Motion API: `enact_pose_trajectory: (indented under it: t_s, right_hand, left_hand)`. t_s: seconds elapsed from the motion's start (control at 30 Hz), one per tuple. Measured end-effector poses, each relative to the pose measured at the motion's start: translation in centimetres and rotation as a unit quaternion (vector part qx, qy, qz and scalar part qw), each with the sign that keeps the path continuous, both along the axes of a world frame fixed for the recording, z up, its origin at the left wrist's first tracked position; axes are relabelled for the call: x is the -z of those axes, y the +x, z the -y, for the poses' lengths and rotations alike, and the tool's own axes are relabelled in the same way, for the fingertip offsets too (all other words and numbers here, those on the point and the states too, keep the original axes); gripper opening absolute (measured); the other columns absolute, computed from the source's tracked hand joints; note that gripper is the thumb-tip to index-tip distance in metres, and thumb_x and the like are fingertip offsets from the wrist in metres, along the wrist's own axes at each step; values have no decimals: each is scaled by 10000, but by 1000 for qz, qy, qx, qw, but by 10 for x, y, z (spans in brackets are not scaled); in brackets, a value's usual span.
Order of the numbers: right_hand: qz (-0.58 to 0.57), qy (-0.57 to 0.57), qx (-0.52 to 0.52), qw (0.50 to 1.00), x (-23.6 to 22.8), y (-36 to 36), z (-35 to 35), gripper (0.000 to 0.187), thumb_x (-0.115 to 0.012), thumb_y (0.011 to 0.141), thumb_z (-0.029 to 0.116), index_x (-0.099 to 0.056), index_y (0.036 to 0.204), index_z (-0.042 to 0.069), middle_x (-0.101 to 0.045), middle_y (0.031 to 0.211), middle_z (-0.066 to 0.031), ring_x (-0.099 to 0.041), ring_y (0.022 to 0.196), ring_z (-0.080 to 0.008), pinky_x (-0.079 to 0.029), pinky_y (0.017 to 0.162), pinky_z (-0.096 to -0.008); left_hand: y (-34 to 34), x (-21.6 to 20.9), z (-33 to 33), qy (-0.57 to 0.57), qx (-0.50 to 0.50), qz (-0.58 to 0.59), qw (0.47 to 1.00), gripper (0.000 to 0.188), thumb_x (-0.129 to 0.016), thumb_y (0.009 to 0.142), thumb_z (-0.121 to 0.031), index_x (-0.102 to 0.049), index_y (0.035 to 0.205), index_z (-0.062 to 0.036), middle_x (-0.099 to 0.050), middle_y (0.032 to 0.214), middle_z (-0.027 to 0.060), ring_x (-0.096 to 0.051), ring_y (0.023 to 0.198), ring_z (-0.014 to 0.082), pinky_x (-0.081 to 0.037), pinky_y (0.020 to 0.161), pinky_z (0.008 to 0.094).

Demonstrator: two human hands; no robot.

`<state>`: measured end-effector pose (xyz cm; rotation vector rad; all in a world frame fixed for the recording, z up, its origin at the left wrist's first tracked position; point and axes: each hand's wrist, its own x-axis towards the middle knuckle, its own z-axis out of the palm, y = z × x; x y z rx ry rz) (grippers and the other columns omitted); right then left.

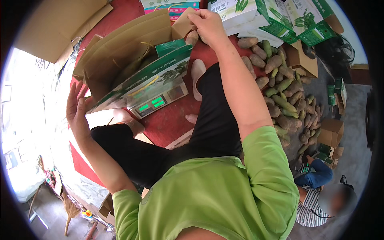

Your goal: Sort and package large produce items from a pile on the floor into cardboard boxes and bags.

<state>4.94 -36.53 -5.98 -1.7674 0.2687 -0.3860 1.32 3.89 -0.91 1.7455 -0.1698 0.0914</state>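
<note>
Basically, R hand has thumb + fingers pinched on a cardboard flap, tips close together, no wide gap. Flap's at the far-R end of the open box. L hand is open, fingers spread, thumb apart, at the near-L end; can't tell if it's touching.

Box sits btwn the two. Long axis runs diag., near-L to far-R, so each hand has one end: from R hand the body lies L & back toward the person, from L hand it goes R & away. R hand's the nearer one to that flap. Top's open; contents mostly in shadow, can't ID.

Just below the box's printed side: a scale w/ lit green display, apparently under the box, though contact's hidden. One loose tuber right by R hand. Further R, a big pile of brown tubers mixed w/ green gourds. Printed cartons beyond R hand; co-worker in striped top well apart, lower R.
</note>
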Motion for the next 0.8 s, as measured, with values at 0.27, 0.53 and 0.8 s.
enact_pose_trajectory:
  t_s: [0.27,0.53,0.8]
  right_hand:
    - [-8,44,9,999,2,1,8,251,-660,835,239,-654,904,-3,-633,768,-32,-577,673,-94,-457,606,-239]
    - [-42,64,23,997,-9,-3,-4,192,-593,860,169,-629,860,-19,-604,723,-45,-539,617,-113,-438,548,-267]
    - [-34,38,12,999,-18,-1,-8,216,-585,856,183,-633,887,-25,-628,748,-78,-583,600,-144,-461,510,-300]
  left_hand:
    - [2,4,-6,-26,-23,46,998,409,-534,928,-123,-462,1300,31,-557,1228,194,-563,1124,277,-510,847,322]
    - [2,7,-18,-94,-79,127,984,327,-396,958,-71,-503,1230,74,-603,1097,198,-595,1021,286,-514,820,365]
    - [6,9,-36,-125,-125,140,974,346,-419,979,-165,-512,1220,65,-611,1042,149,-584,979,240,-472,809,347]
